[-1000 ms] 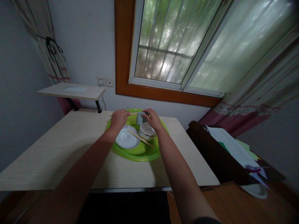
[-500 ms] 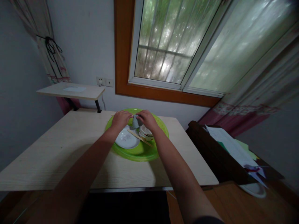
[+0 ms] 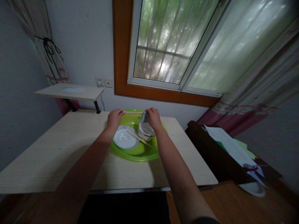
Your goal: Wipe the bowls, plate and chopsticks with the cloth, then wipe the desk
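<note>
A chopstick [image 3: 132, 112] is pinched by the left hand [image 3: 114, 119], grey cloth [image 3: 143, 117] by the right hand [image 3: 153, 118]; if loosened, the chopstick (being slim) could be dropped.

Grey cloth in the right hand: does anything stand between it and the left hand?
Nothing visible blocks the way: only a chopstick spans the gap from the left hand to the grey cloth in the right hand.

The scene is recorded by one head-worn camera, set above the near side of the table [image 3: 46, 152] and directed forward and down. The left hand [image 3: 114, 119] and right hand [image 3: 153, 119] are viewed from behind, well apart from the lens; the window [image 3: 163, 40] is included beyond.
</note>
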`<state>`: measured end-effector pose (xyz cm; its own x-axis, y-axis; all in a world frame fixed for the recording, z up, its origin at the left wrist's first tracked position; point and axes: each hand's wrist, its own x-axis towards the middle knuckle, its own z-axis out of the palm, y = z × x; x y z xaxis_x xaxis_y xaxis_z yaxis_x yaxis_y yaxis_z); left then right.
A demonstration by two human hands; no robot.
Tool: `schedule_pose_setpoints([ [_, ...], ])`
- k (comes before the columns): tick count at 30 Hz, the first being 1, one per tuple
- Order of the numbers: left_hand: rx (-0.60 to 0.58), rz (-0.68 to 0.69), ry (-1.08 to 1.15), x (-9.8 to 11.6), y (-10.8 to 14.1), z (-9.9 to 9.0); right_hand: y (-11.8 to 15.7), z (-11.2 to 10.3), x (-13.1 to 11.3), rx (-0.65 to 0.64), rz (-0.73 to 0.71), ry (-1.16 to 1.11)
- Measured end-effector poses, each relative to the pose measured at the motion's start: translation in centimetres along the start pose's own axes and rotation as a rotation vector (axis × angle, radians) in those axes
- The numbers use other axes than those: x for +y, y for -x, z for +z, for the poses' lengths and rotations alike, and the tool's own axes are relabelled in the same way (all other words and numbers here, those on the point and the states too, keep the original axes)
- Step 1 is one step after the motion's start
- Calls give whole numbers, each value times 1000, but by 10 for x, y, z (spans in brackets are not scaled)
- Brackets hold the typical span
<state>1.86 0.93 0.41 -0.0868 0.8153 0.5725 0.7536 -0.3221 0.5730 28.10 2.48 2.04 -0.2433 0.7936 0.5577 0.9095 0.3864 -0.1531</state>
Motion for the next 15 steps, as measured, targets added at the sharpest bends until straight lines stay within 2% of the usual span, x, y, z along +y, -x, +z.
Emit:
schedule_pose_setpoints([
  [5, -58, 51, 7, 3, 1, 2, 1, -1, -7, -26, -62, 30],
  [10, -150, 190, 8, 11, 5, 9, 1, -1, -30, -82, -267, 56],
  [15, -192, 263, 64, 15, 7, 9, 2, 6, -45, -141, -349, -62],
])
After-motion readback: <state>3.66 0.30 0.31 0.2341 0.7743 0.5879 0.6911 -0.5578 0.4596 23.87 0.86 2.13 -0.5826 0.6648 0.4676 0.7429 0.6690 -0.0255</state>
